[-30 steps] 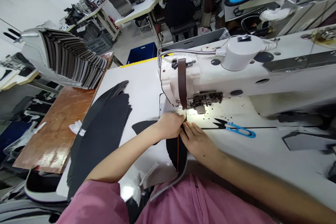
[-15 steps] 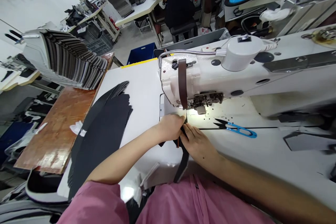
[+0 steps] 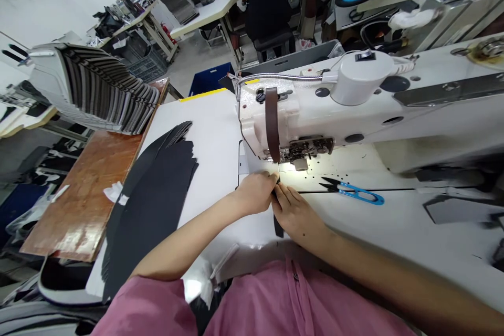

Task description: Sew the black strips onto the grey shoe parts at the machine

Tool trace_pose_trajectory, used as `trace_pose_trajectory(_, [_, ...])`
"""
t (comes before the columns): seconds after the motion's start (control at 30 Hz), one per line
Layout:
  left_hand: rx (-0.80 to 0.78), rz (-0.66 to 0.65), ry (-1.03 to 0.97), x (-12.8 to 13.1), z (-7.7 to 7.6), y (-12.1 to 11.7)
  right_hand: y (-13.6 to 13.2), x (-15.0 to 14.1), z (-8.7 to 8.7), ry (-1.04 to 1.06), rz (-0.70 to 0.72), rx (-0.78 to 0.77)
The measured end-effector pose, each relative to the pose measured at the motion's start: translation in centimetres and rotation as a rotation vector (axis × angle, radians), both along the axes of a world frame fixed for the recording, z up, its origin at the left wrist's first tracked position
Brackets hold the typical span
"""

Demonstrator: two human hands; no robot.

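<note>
Both of my hands are close together in front of the sewing machine (image 3: 311, 115), just below its lit needle area. My left hand (image 3: 255, 192) is closed, its thumb and finger pinching the upper part of a black fabric strip (image 3: 278, 227). From the right, my right hand (image 3: 294, 212) grips the same strip, thumb against it and fingers close together on the machine bed. Most of the strip is hidden under my hands; a short tail shows below them. Blue thread snips (image 3: 354, 191) lie to the right of my right hand.
A fanned stack of black fabric pieces (image 3: 157, 210) covers the table's left part. Beyond it, a pile of grey layered pieces (image 3: 102, 86) stands on a brown wooden board (image 3: 79, 194). A blue bin (image 3: 210, 80) is behind the table. Further back sits another person (image 3: 263, 0).
The strip's long tail has drawn up toward my hands and hangs shorter. The dark piece and the orange bit below my left hand have gone from sight. My hands stay almost in place.
</note>
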State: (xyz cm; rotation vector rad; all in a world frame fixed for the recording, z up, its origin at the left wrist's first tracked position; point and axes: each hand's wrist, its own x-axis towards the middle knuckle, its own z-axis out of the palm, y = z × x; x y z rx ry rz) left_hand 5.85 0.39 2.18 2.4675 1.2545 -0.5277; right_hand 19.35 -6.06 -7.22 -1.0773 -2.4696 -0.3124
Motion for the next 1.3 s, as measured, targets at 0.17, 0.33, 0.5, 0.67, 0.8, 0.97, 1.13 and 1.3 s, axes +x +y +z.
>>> trace_pose_trajectory(0.17, [0.059, -0.009, -0.050, -0.6, -0.9, -0.7, 0.4, 0.1, -0.1, -0.011, -0.017, -0.003])
trace_pose_trajectory(0.33, [0.171, 0.041, -0.094, -1.1, -2.1, -1.1, 0.4, 0.0, -0.1, -0.020, -0.022, -0.008])
trace_pose_trajectory(0.5, [0.283, 0.091, -0.123, -1.3, -3.3, -0.8, 0.5, -0.4, 0.0, -0.027, -0.024, 0.020])
trace_pose_trajectory(0.67, [0.340, 0.079, -0.125, -1.4, -3.8, 0.1, 0.8, -0.6, -0.3, -0.027, -0.020, 0.013])
trace_pose_trajectory(0.8, [0.374, 0.013, -0.102, -1.3, -4.3, 1.2, 1.1, -0.7, -0.7, -0.013, -0.014, 0.014])
trace_pose_trajectory(0.97, [0.364, -0.030, -0.116, -1.5, -5.1, 2.8, 2.0, -0.7, -0.7, 0.023, 0.015, -0.027])
trace_pose_trajectory(1.13, [0.373, -0.060, -0.101, -2.1, -5.8, 3.9, 3.2, -0.1, -0.4, 0.130, 0.081, -0.212])
trace_pose_trajectory(1.3, [0.389, -0.046, -0.125, -2.6, -6.1, 4.4, 3.5, -0.3, -1.0, 0.142, 0.078, -0.231])
